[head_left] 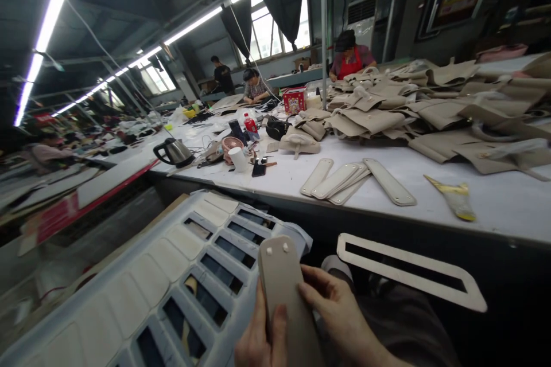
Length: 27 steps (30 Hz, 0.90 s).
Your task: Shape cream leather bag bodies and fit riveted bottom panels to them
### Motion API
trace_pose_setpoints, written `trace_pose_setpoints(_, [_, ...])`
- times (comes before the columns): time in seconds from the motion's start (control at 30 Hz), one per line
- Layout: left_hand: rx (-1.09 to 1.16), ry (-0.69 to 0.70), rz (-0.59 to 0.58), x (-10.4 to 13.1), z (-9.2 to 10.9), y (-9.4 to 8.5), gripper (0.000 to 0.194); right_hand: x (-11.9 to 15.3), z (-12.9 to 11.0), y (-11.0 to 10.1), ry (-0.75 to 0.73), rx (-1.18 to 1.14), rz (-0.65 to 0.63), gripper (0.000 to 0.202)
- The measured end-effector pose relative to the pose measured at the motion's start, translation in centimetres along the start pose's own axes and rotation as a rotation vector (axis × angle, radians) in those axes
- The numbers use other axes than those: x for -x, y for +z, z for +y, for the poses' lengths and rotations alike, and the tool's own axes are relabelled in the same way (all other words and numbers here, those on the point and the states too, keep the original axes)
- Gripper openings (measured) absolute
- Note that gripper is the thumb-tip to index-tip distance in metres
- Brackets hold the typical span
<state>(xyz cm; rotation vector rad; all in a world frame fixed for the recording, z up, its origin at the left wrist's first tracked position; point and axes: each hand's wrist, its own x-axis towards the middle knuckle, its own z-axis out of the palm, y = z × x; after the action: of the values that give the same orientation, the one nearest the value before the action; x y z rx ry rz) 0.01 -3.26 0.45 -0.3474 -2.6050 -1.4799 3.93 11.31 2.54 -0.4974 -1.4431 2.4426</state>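
A long taupe strap-shaped panel point(284, 281) with a rounded end stands tilted in front of me. Two small white studs show near its top. My left hand point(262, 327) grips its lower left side, the thumb lying across the face. On the right edge, my right hand point(331, 304) pinches the panel between thumb and fingers. Its lower end runs out of the picture. Right of my hands, above my lap, lies a pale frame-shaped piece point(413, 269) with a long slot. Several similar pale panels point(344, 180) lie fanned out on the white table point(495, 206).
A slatted blue-white plastic crate point(206, 269) with pale panels on it stands at left. Taupe leather pieces point(387, 109) are heaped at the table's right. A kettle point(175, 152), a white cup point(236, 159) and a yellow-edged packet point(456, 198) stand or lie on the table. People point(350, 57) sit beyond.
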Motion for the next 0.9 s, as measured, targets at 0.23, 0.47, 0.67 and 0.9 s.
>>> trace_pose_setpoints(0.23, [0.037, 0.204, 0.099, -3.5, 0.6, 0.9, 0.037, -1.4, -0.2, 0.6, -0.132, 0.333, 0.152, 0.031])
trace_pose_setpoints(0.47, [0.162, 0.101, 0.05, -3.1, 1.2, 3.3, 0.032, -1.6, -0.5, 0.1, -0.206, 0.497, 0.294, 0.033])
trace_pose_setpoints(0.67, [0.209, -0.014, -0.001, -2.3, 2.0, 4.1, 0.038, -1.6, -0.7, -0.1, -0.244, 0.527, 0.316, 0.033])
trace_pose_setpoints(0.9, [0.37, -0.162, -0.04, -1.6, 3.0, 4.5, 0.044, -1.2, -1.5, -0.9, -0.218, 0.369, 0.245, 0.035])
